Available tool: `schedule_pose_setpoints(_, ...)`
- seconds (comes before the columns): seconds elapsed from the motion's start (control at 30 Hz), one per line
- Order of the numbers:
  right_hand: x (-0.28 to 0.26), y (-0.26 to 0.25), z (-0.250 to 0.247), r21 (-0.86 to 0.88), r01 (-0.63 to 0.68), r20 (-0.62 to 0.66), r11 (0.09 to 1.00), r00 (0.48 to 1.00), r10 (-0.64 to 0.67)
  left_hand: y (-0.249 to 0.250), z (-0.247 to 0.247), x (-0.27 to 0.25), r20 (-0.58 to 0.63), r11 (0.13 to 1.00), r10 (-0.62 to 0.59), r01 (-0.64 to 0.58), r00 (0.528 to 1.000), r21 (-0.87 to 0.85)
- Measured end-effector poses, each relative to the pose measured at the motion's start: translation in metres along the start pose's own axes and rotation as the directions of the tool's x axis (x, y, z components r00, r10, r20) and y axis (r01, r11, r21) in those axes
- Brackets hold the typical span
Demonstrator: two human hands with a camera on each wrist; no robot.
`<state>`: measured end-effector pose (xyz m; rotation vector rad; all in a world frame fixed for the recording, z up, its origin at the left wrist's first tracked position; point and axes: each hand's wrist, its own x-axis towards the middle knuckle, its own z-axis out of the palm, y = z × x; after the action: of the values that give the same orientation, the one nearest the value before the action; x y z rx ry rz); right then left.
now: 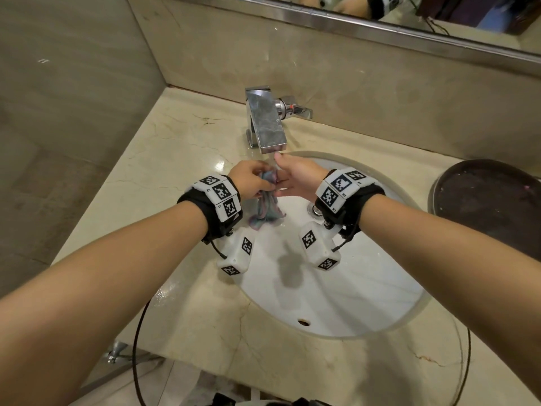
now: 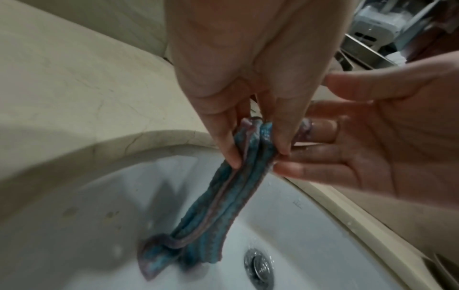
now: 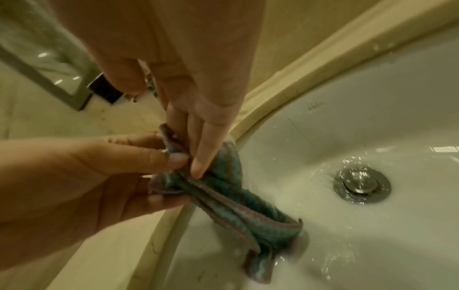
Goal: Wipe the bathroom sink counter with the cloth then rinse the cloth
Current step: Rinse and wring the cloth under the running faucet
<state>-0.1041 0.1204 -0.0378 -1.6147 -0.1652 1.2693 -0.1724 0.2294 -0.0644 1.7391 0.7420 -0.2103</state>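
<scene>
A wet blue-and-pink striped cloth (image 1: pixel 268 209) hangs bunched over the white sink basin (image 1: pixel 351 288), under the chrome faucet (image 1: pixel 268 124), and water runs onto it. My left hand (image 1: pixel 254 183) pinches the cloth's upper end between thumb and fingers. In the left wrist view, my left hand (image 2: pixel 258 157) holds the cloth (image 2: pixel 223 206), which trails down toward the drain (image 2: pixel 258 264). My right hand (image 1: pixel 292 180) has straight fingers pressed against the cloth from the right. In the right wrist view, my right hand (image 3: pixel 198 149) touches the cloth (image 3: pixel 236 206) and its thumb stays apart.
The beige marble counter (image 1: pixel 175 159) surrounds the basin and is wet near the faucet. A dark round tray (image 1: pixel 491 200) sits at the right. The faucet handle (image 1: pixel 295 109) points right. Walls stand close at the left and back, with a mirror above.
</scene>
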Motion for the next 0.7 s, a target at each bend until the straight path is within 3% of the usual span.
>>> schedule_pose_setpoints(0.17,0.004,0.002,-0.006,0.124,0.018,-0.125,0.992,0.992,-0.002,0.000,0.004,0.004,-0.045,0.998,-0.001,0.004,0.999,0.069)
schedule_pose_setpoints(0.27,0.011,0.004,-0.015,-0.023,0.048,-0.306,0.999,0.951,-0.052,0.001,0.004,0.006,-0.097,0.999,-0.014,0.018,0.995,0.038)
schedule_pose_setpoints(0.33,0.014,0.006,-0.023,-0.036,0.039,-0.317,0.999,0.947,-0.048,0.001,0.003,0.007,-0.088,0.999,-0.021,0.019,0.996,-0.026)
schedule_pose_setpoints(0.4,0.011,0.007,-0.026,-0.026,0.022,-0.251,0.999,0.968,-0.028,0.003,0.000,0.006,-0.086,0.998,-0.011,0.006,0.996,-0.061)
schedule_pose_setpoints(0.47,0.010,0.011,-0.028,-0.202,-0.029,-0.189,0.979,0.982,-0.010,0.006,-0.002,0.004,-0.115,0.999,0.013,-0.017,0.993,-0.034)
schedule_pose_setpoints(0.57,0.010,0.015,-0.028,-0.526,-0.090,-0.175,0.846,0.985,-0.004,0.007,-0.005,0.001,-0.139,0.998,0.043,-0.037,0.989,0.045)
schedule_pose_setpoints(0.63,0.011,0.015,-0.032,-0.626,-0.115,-0.246,0.771,0.968,-0.056,0.006,-0.009,0.000,-0.116,0.992,0.046,-0.032,0.992,0.121)
schedule_pose_setpoints(0.7,0.011,0.011,-0.038,-0.615,-0.098,-0.294,0.783,0.949,-0.112,0.003,-0.014,0.001,-0.094,0.977,0.041,-0.020,0.995,0.214)
